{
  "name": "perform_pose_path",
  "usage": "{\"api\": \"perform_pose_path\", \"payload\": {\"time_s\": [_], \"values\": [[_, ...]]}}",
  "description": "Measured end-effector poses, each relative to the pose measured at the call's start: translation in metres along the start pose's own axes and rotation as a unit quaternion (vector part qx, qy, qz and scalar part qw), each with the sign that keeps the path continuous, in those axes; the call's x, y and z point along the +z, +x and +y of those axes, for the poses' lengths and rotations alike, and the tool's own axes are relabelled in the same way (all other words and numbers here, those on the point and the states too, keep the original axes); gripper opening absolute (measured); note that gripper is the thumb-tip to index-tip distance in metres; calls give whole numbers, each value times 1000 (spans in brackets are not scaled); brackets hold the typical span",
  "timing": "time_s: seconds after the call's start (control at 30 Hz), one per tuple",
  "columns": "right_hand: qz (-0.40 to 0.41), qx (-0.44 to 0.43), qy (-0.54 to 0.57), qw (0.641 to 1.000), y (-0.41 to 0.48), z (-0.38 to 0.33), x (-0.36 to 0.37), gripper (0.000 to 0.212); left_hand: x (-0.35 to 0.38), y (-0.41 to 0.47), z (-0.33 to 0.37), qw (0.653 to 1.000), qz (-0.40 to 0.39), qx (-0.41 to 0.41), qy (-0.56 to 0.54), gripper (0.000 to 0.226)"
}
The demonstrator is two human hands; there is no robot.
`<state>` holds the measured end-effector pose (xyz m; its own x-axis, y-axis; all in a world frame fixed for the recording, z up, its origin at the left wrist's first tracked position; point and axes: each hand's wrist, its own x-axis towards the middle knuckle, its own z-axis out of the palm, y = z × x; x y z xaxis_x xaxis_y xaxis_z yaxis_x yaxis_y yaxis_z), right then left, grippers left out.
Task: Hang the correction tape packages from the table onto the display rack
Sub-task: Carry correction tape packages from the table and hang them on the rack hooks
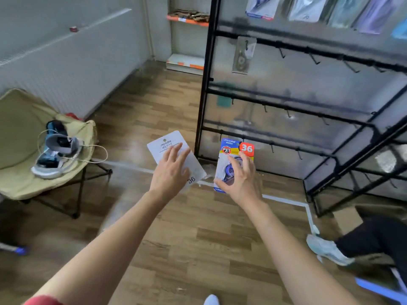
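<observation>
My left hand (170, 170) holds a white correction tape package (167, 145) marked 36, fingers spread over its face. In my right hand (239, 176) is a blue and yellow correction tape package (233, 148) with a red 36 badge, pinched between thumb and fingers. Both packages are held up in front of the black display rack (308, 102), near its lower left corner. One clear package (243, 55) hangs on a hook of the rack's second bar. Several other packages (306, 7) hang along the top row. No table is in view.
A folding beige chair (19, 133) with shoes and cables on it stands at the left. Another person's leg and shoe (330, 249) are at the lower right, by the rack's foot. White tape lines run across the wooden floor. A shelf (187, 62) stands in the far corner.
</observation>
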<state>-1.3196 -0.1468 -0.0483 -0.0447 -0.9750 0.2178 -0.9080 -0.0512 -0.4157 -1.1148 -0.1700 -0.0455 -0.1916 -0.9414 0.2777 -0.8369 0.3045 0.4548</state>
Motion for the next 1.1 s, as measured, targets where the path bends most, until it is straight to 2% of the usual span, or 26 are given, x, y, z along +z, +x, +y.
{"api": "perform_pose_path", "payload": {"time_s": [0.23, 0.53, 0.83, 1.1], "values": [[32, -8, 4, 999, 78, 77, -30, 78, 44, 91, 54, 1000, 14, 18, -1, 52], [121, -22, -2, 992, 219, 125, -45, 74, 65, 243, 60, 997, 35, 61, 21, 52], [223, -83, -5, 971, 360, 118, -90, 73, 44, 396, 68, 989, 90, 109, 32, 52], [312, -165, 5, 936, 428, 95, -126, 75, 32, 455, 68, 982, 137, 121, 41, 53]]}}
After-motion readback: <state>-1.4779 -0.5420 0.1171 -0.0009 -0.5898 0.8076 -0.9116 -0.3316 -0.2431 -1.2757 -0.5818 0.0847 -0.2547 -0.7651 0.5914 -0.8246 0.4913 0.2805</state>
